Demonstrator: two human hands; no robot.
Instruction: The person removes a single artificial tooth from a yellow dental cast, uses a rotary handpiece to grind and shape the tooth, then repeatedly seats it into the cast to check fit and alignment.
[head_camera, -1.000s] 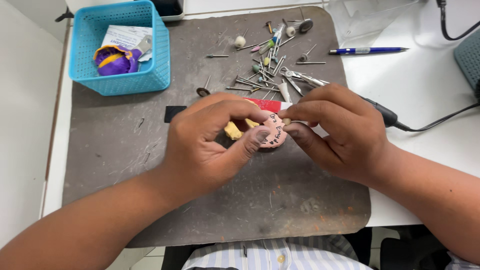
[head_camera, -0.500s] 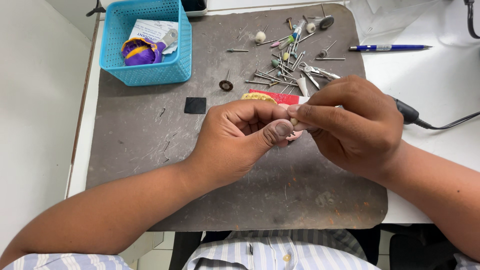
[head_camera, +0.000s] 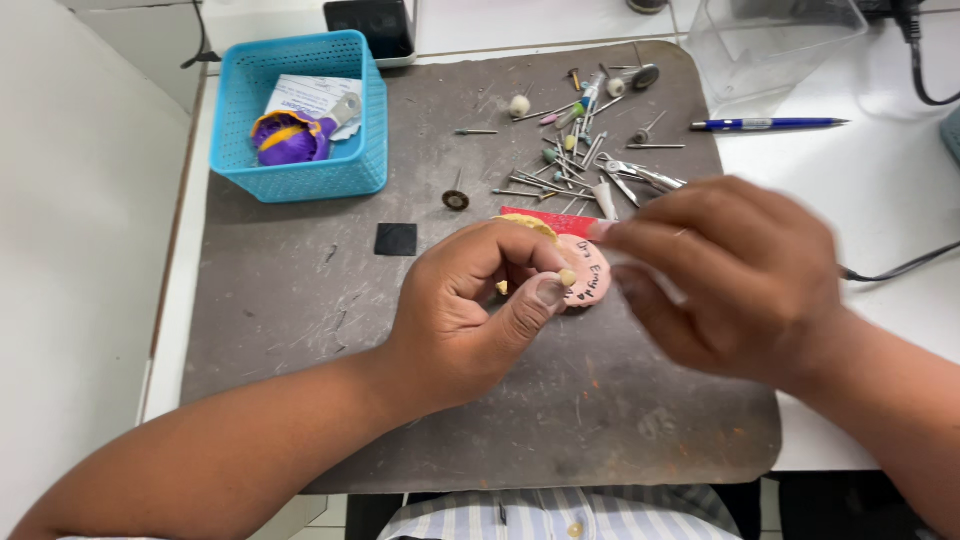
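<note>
White worktable (head_camera: 880, 200) with a grey mat (head_camera: 300, 290), pale wall (head_camera: 70, 250) alongside, even light.

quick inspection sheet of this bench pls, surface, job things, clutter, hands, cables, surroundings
surface: grey mat, scuffed and stained, on a white bench
job's things: pink disc-shaped piece with handwriting, pinched in left hand
clutter: loose burs and metal tools, black square, blue pen, blue basket holding a purple-and-yellow item
hands: left hand grips the piece; right hand blurred, beside it
cables: black cable at right
surroundings: clear plastic box, white wall at left
</note>
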